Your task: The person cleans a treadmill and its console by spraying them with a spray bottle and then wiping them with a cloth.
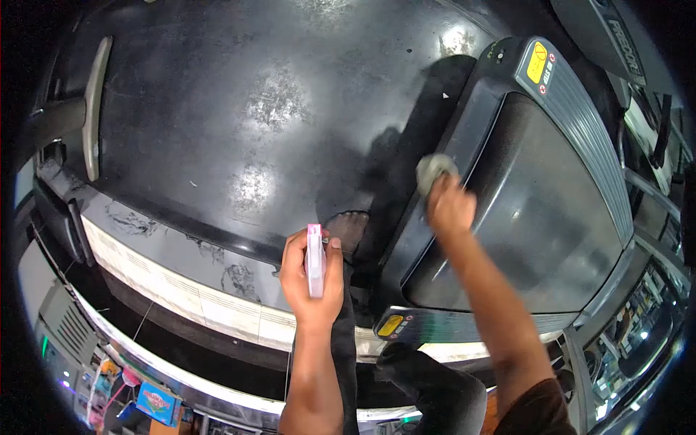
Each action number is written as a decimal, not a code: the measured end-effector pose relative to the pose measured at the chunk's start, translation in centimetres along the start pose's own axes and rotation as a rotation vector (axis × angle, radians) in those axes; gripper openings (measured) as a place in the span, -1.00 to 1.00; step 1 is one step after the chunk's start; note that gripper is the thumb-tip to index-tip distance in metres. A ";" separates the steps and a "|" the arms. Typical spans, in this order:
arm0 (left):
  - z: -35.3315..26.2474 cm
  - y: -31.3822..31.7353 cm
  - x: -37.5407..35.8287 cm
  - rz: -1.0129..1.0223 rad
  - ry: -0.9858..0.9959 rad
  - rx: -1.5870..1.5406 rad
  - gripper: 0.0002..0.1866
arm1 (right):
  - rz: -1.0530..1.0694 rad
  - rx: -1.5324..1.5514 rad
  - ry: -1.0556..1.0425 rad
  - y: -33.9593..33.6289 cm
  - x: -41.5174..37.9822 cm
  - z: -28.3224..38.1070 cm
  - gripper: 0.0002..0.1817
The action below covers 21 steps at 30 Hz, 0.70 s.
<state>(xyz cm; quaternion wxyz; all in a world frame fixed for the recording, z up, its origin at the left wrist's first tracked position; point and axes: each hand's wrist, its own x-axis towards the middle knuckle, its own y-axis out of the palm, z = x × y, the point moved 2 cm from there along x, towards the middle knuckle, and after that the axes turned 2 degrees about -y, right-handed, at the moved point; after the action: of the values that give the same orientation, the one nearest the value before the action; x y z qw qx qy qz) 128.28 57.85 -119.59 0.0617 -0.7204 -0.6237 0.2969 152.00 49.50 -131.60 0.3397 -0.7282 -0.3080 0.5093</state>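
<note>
A clear spray bottle with a pink top (pixel 315 261) is upright in my left hand (pixel 312 279), with fingers and thumb wrapped round its sides. My right hand (pixel 451 206), slightly blurred, grips a crumpled pale cloth (pixel 436 174). The cloth lies against the dark frame at the rear end of a treadmill (pixel 471 148). Right of that hand is the treadmill's black belt (pixel 536 217). A bare foot (pixel 346 230) stands on the black floor just beyond my left hand.
Yellow warning labels (pixel 536 63) mark the treadmill's corners. Black mat flooring (pixel 275 109) spreads ahead, bordered by a pale tiled ledge (pixel 217 308). A machine's grey bar (pixel 96 109) stands at the far left. A blue box (pixel 158 404) is at the lower left.
</note>
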 end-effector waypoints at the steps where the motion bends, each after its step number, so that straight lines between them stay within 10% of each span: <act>1: -0.3 0.0 -0.1 0.005 -0.023 0.001 -0.82 | -0.018 0.007 -0.055 1.2 -2.9 2.1 -0.63; 10: -0.1 0.8 -0.5 0.060 -0.075 -0.012 -0.80 | 0.427 0.488 -0.138 -2.9 -8.2 3.9 -0.48; 14: 0.0 0.8 -0.9 0.075 -0.121 -0.030 -0.79 | -0.195 0.416 -0.020 -6.1 -0.1 -3.4 -0.43; 21: 0.0 1.4 -0.7 0.074 -0.076 0.021 -0.82 | 0.081 0.179 -0.145 2.9 -8.2 5.1 -0.60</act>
<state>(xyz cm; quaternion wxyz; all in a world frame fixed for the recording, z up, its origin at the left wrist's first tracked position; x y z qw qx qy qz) 129.46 56.95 -119.97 0.0346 -0.7305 -0.5955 0.3326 145.06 42.21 -130.85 0.3593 -0.6682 -0.2555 0.5992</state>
